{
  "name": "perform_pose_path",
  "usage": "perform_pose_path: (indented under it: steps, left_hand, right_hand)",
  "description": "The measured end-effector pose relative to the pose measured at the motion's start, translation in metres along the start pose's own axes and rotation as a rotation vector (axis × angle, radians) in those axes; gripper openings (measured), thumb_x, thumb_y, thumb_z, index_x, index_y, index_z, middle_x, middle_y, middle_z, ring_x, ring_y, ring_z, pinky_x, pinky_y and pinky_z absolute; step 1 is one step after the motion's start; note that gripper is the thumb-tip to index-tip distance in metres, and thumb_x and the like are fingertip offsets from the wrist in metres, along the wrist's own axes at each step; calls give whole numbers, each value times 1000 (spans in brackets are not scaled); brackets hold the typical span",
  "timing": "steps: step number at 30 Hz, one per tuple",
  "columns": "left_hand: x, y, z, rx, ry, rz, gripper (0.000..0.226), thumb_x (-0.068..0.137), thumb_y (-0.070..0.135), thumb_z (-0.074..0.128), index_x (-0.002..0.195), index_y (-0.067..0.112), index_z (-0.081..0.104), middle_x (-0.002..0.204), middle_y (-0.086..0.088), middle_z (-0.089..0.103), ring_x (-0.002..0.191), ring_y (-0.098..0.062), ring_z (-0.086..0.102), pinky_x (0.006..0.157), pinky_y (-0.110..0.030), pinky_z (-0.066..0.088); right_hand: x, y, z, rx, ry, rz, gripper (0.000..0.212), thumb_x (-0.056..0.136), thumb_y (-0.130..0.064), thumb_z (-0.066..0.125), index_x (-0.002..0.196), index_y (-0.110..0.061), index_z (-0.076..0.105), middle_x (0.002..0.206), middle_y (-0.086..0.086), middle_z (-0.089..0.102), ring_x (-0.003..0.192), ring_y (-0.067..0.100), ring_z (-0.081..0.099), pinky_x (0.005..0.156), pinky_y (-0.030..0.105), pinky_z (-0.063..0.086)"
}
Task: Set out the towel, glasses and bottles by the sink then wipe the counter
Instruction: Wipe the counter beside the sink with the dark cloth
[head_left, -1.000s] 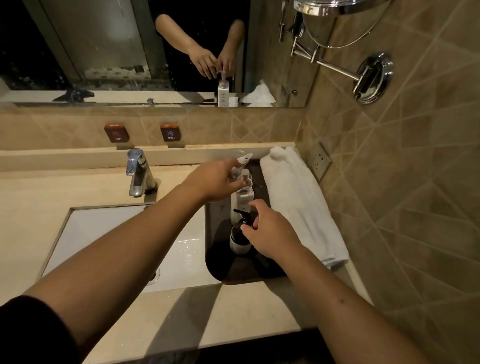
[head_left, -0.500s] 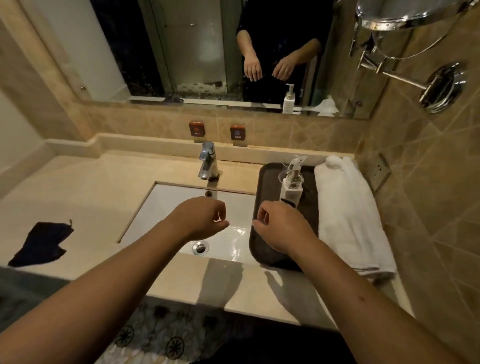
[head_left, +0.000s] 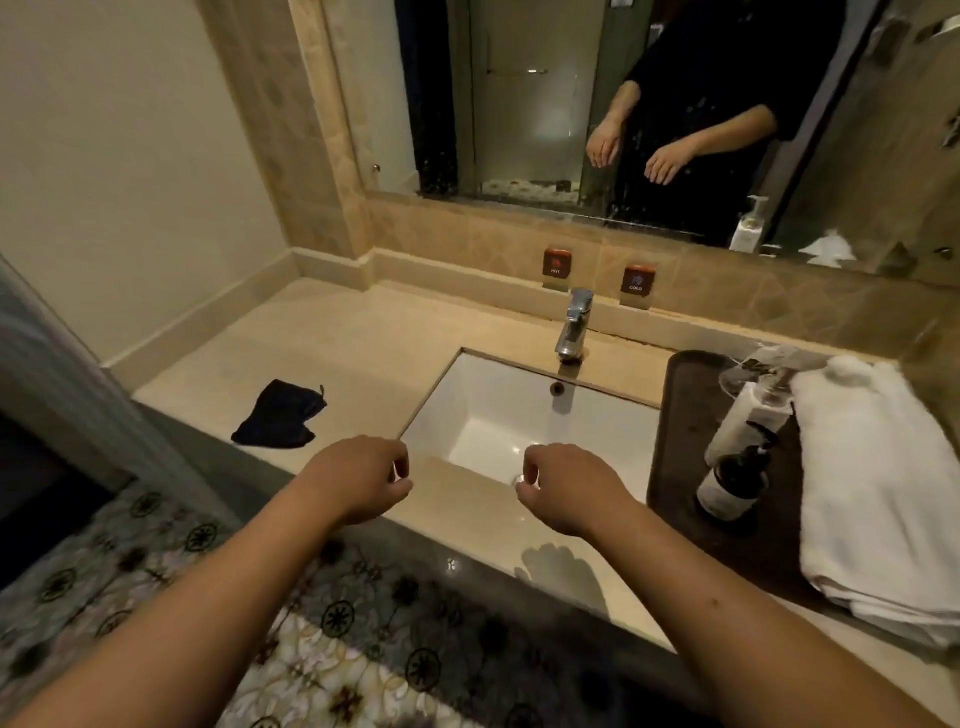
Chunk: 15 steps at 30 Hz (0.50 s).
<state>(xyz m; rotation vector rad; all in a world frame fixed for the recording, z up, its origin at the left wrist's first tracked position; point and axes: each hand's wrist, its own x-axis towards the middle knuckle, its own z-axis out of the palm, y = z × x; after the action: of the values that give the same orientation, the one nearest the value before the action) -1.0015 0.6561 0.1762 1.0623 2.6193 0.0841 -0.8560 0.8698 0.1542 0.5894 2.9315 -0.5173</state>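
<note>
two wall plaques (head_left: 557, 262) read hot, cold.

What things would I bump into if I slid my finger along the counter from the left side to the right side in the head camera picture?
Dark cloth → sink with the tap behind it → brown tray → dark bottle → folded white towel.

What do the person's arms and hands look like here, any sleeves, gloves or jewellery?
Both forearms are bare to the frame edge. The left hand and right hand wear no gloves; no rings, watch or bracelets show. The mirror reflects a dark, loose top whose wide sleeves end near the elbows.
</note>
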Motion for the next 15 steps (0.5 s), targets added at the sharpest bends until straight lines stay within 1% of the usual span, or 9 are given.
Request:
perform_pose_path:
  steps: [2, 5, 7, 9, 11, 13, 15]
  left_hand:
    - [-9, -43, 2, -31, 9, -17, 21, 93, 44, 59, 106, 29, 66, 100, 10, 71, 85, -9, 63, 75, -30, 53]
    - [-25, -112, 6, -67, 54, -38, 14, 90, 44, 61, 95, 32, 66, 91, 13, 70, 78, -6, 62, 66, -25, 47]
    - [-33, -156, 7, -78, 66, -42, 12, 89, 44, 61, 88, 34, 65, 86, 14, 69, 75, -4, 61, 62, -24, 45]
    - [-39, -203, 5, -81, 56, -55, 11, 88, 45, 62, 85, 34, 64, 83, 14, 68, 74, -4, 61, 60, -24, 45]
    - [-40, -245, 3, -77, 56, -74, 11, 88, 45, 62, 83, 35, 63, 81, 15, 66, 73, -3, 60, 60, -25, 46]
    - [-38, -279, 1, -73, 57, -90, 12, 87, 45, 64, 81, 35, 63, 80, 16, 66, 72, -2, 60, 61, -26, 48]
    - [-31, -305, -2, -76, 51, -98, 13, 88, 45, 64, 80, 34, 63, 80, 16, 66, 72, -3, 60, 62, -27, 48]
  right_hand:
    - [11, -36, 12, -18, -18, 2, 15, 91, -41, 62, 93, -26, 63, 90, -5, 65, 76, 12, 59, 75, 31, 55]
    - [26, -94, 34, -38, -46, 2, 15, 90, -41, 60, 94, -26, 62, 93, -4, 66, 80, 15, 60, 78, 34, 56]
    - [34, -129, 49, -34, -77, 4, 17, 91, -41, 59, 95, -25, 62, 96, -3, 67, 84, 16, 62, 82, 37, 57]
    - [43, -167, 64, -38, -110, -10, 21, 92, -41, 58, 99, -23, 64, 102, 0, 68, 90, 18, 62, 83, 37, 55]
    - [51, -200, 75, -34, -137, -16, 22, 94, -41, 56, 101, -21, 64, 105, 1, 67, 92, 19, 61, 81, 34, 52]
    - [57, -226, 82, -34, -149, -11, 22, 95, -41, 56, 100, -21, 62, 105, 3, 67, 90, 21, 59, 74, 32, 46]
    - [63, -244, 87, -36, -156, 3, 19, 96, -41, 56, 98, -22, 60, 105, 4, 67, 92, 22, 60, 73, 32, 45]
